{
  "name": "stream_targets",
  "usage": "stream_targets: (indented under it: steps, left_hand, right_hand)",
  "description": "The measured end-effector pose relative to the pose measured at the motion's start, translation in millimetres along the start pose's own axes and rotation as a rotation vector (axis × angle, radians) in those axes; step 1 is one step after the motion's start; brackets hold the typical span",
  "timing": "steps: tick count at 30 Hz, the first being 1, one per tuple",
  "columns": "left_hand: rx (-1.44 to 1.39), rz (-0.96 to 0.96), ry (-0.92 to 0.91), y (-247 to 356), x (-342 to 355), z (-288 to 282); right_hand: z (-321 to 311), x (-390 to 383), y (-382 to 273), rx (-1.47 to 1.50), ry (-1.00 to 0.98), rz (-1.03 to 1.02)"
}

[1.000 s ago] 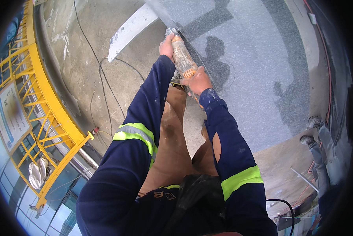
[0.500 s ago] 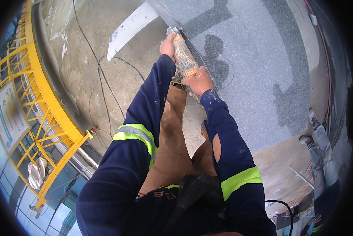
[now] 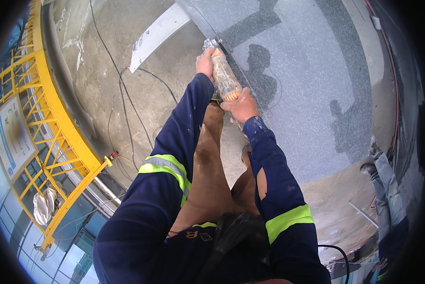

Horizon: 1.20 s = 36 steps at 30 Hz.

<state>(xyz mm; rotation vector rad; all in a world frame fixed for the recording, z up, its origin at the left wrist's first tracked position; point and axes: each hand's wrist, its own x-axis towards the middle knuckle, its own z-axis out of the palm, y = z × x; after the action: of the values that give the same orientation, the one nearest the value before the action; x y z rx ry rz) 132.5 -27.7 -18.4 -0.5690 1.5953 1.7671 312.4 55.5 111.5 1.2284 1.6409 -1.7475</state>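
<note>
Both my hands are closed on a long, dust-coated angle grinder (image 3: 226, 78) with orange parts. My left hand (image 3: 205, 63) grips it near its front end. Farther back, my right hand (image 3: 244, 106) wraps round its rear, just behind an orange ribbed section. The grinder's head meets the left edge of a large speckled grey stone slab (image 3: 307, 85). Its disc is mostly hidden, though a dark strip shows along the slab's edge. Shadows of me and the tool fall across the slab.
To the left runs a yellow metal lattice frame (image 3: 65, 125) with a sign on it. A pale flat strip (image 3: 158, 37) lies on the concrete floor, near dark cables (image 3: 123, 90). Another person's legs (image 3: 383, 184) show at the right, beside a thin rod (image 3: 363, 214).
Both hands and the grinder have shifted slightly toward me and to the right, along the slab's edge. My grip looks the same.
</note>
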Motion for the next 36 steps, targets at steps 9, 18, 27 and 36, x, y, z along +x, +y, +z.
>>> stream_targets:
  steps: [9,18,27,36]
  left_hand:
    - [0.043,-0.031,-0.032,20,6,8]
    - [0.041,-0.083,-0.086,30,31,6]
    - [0.068,-0.06,-0.056,15,7,2]
    - [0.024,-0.035,-0.048,5,-13,5]
  right_hand:
    - [6,19,-7,-0.11,0.023,-0.034]
    - [5,29,-31,-0.145,0.05,-0.058]
    - [-1,9,-10,-0.016,-0.044,0.027]
    - [2,1,12,-0.019,0.009,-0.041]
